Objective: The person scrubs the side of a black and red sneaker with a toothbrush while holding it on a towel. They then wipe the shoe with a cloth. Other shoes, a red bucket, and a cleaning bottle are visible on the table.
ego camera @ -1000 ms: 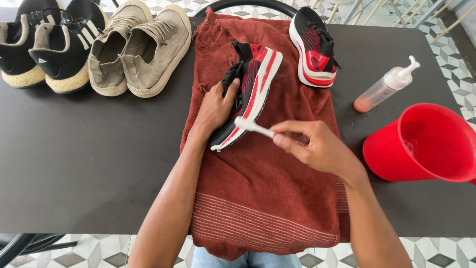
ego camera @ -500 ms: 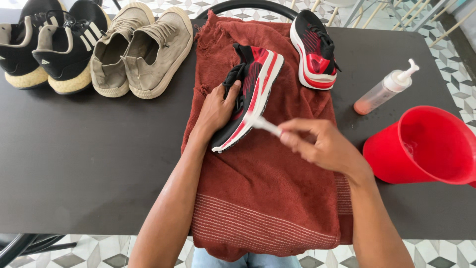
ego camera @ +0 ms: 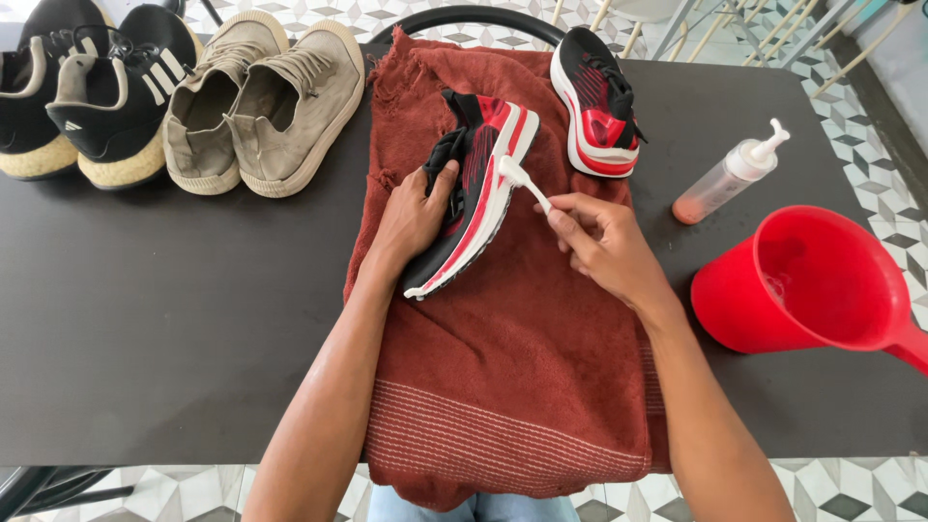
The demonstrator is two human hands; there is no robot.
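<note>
A red and black running shoe (ego camera: pixel 480 184) lies on its side on a rust-red towel (ego camera: pixel 503 367) spread over a black table (ego camera: pixel 164 329). My left hand (ego camera: pixel 411 217) presses on its upper and holds it steady. A white toothbrush (ego camera: pixel 525 182) is pinched in my right hand (ego camera: pixel 604 246), and its head touches the shoe's white sole edge near the far end. The matching shoe (ego camera: pixel 596 101) stands upright on the towel's far right corner.
A pair of beige canvas shoes (ego camera: pixel 261 101) and a pair of black and white sneakers (ego camera: pixel 87 87) stand at the table's far left. A pump bottle with pinkish liquid (ego camera: pixel 725 182) lies right of the towel, near a red plastic jug (ego camera: pixel 812 280).
My right hand has slid the toothbrush along the sole edge, from the near end of the shoe toward the far end. My left hand keeps its hold on the shoe.
</note>
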